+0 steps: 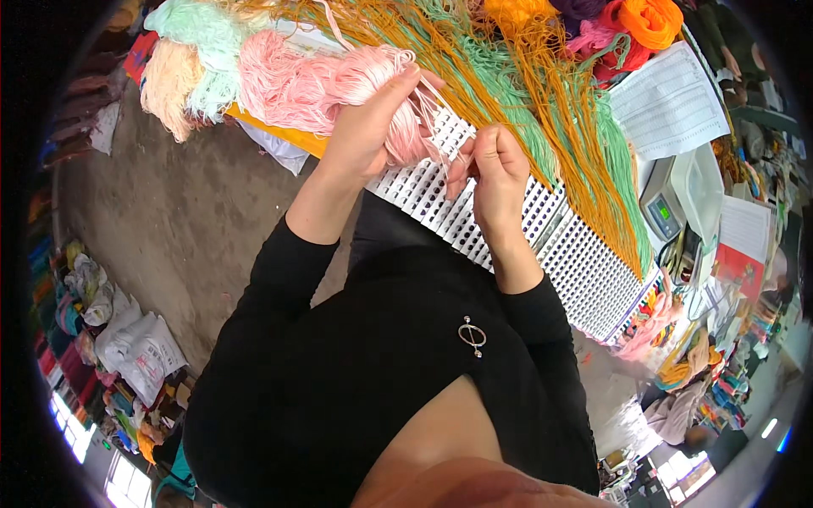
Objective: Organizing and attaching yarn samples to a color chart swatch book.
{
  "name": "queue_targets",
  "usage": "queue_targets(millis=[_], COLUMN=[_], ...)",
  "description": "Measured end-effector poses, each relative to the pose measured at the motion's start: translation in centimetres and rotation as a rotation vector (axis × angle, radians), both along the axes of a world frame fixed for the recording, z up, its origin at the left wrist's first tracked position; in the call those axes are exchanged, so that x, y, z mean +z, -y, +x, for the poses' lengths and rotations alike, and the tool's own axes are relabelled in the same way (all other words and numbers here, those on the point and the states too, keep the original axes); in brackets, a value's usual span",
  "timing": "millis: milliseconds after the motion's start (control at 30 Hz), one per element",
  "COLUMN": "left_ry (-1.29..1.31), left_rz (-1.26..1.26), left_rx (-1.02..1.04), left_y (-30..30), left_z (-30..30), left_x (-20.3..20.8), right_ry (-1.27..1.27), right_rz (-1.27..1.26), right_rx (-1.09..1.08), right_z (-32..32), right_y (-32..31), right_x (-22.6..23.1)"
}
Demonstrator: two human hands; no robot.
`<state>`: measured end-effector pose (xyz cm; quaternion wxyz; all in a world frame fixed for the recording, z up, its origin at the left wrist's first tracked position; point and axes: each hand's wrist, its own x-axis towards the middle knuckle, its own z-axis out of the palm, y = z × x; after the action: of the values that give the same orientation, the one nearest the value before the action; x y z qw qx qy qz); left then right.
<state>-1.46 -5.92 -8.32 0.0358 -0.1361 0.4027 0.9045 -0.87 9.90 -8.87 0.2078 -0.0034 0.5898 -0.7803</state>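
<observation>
A thick skein of pale pink yarn (292, 83) trails leftward over the table edge. My left hand (373, 118) is wrapped round its near end. Just to the right, my right hand (491, 165) has its fingers curled and pinched on pink strands drawn from the skein. Both hands are above a white board (449, 212) with rows of slots and dark holes. Long mustard-brown yarn strands (542, 110) and mint-green yarn strands (622, 161) lie across the board's far side.
Mint (182, 25) and peach yarn (169, 89) hang at the left end. Orange yarn balls (652, 21) sit at the back right, near a printed sheet (669, 97) and a scale (677, 199). White sacks (140, 347) rest on the floor at left.
</observation>
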Motion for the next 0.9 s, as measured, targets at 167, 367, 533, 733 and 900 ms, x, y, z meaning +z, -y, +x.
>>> queue_targets(millis=[167,367,533,733,900], left_ry=[-0.084,0.081,0.000,0.009,-0.010], left_rz=[-0.010,-0.033,0.137,0.081,-0.046], left_rx=[-0.068,-0.045,-0.207,-0.203,-0.336], left_y=[0.5,-0.3,1.1,1.0,1.6], left_z=[-0.1,0.2,0.0,0.0,0.3], left_x=[-0.6,1.3,0.3,0.9,0.0], right_ry=[0.016,-0.006,-0.069,0.127,0.064], right_rz=[0.012,0.058,0.062,-0.108,-0.234], right_rx=[0.002,0.009,-0.090,0.201,0.383], right_z=[0.0,0.1,0.4,0.6,0.7], right_y=[0.0,0.1,0.5,-0.5,-1.0], right_x=[0.2,0.0,-0.2,0.0,1.3])
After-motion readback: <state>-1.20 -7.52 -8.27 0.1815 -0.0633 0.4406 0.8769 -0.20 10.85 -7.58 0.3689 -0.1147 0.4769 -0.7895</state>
